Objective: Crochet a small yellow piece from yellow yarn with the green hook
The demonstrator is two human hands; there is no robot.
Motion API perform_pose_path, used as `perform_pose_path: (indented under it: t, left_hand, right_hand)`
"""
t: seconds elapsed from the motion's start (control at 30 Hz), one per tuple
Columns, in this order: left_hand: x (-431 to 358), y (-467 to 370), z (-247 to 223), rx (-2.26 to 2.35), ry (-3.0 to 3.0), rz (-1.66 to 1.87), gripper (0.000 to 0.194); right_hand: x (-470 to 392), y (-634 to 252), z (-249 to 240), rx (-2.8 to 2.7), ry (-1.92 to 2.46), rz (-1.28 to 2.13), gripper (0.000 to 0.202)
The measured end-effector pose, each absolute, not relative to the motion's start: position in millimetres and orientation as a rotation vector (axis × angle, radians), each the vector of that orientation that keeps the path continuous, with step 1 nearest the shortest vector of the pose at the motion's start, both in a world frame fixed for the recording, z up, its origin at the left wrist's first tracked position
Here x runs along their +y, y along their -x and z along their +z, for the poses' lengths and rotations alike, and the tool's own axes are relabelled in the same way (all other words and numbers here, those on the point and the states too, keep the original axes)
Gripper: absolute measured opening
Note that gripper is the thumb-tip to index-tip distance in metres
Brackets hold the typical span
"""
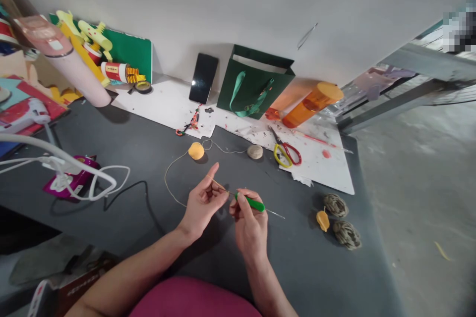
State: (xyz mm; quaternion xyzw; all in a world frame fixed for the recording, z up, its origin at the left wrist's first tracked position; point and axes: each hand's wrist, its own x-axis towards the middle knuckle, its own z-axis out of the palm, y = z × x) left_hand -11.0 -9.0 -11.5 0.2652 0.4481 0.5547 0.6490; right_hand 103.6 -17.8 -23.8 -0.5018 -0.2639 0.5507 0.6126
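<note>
Above the grey table, my right hand (250,218) is closed round a green-handled crochet hook (255,202), its thin metal shaft pointing toward my other hand. My left hand (203,200) pinches a thin yarn (219,184) between thumb and fingers, at the tip of the hook. The yarn loops left and up past a yellow yarn ball (196,151). A beige yarn ball (255,151) lies to its right with a thread running from it. A thin metal needle-like rod (275,214) sticks out to the right behind the handle.
Red and yellow scissors (287,153) lie on white board (323,171). Behind stand a green bag (253,84), phone (204,78) and orange bottle (312,104). Two grey-green yarn bundles (347,234) are at right; a purple device (72,178) with white cables is at left.
</note>
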Motion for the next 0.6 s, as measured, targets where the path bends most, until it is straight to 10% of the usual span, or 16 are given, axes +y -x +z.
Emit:
perform_pose_path:
  t: [0.6]
  left_hand:
    - [-11.9,10.3,-12.4,0.958,-0.609,1.208,0.079]
  right_hand:
    - [-17.1,-106.9,-28.3,-0.76,1.254,1.007,0.03]
